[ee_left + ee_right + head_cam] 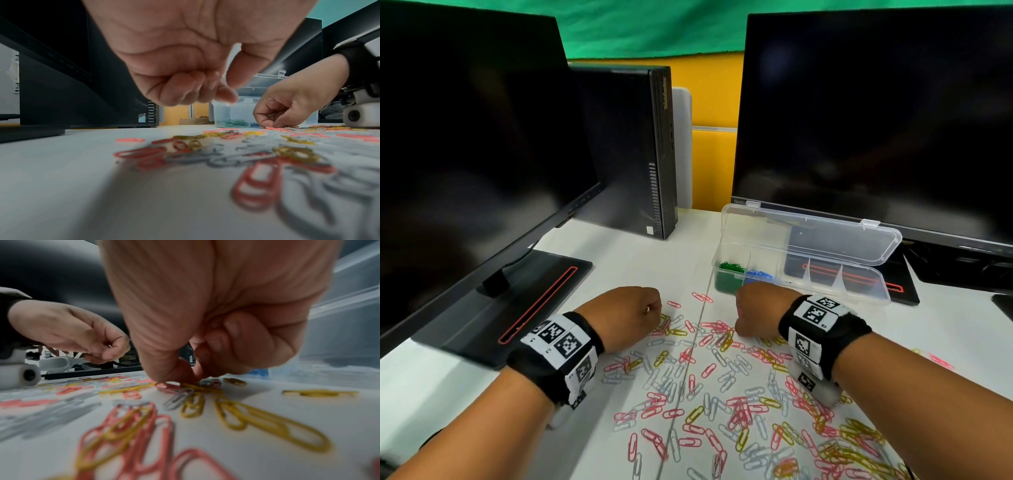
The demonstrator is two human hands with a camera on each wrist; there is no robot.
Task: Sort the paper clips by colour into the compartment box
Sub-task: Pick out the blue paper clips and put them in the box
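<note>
A white surface [465, 394] carries two dark monitors, the left monitor [472, 144] on a black base with a red-edged slot [541, 305] and the right monitor [876, 120] across from it. Between them a black slim computer case [633, 147] stands upright. Behind runs a yellow partition [717, 99], with green cloth [654, 27] above it.

Two dark monitors stand on the white desk [619, 267], the left monitor [465, 137] on a black base with a red outline [517, 308]. Between it and the right monitor [876, 120] stands an upright black computer [633, 150]. Behind hang a yellow panel [715, 102] and green cloth [654, 27].
</note>
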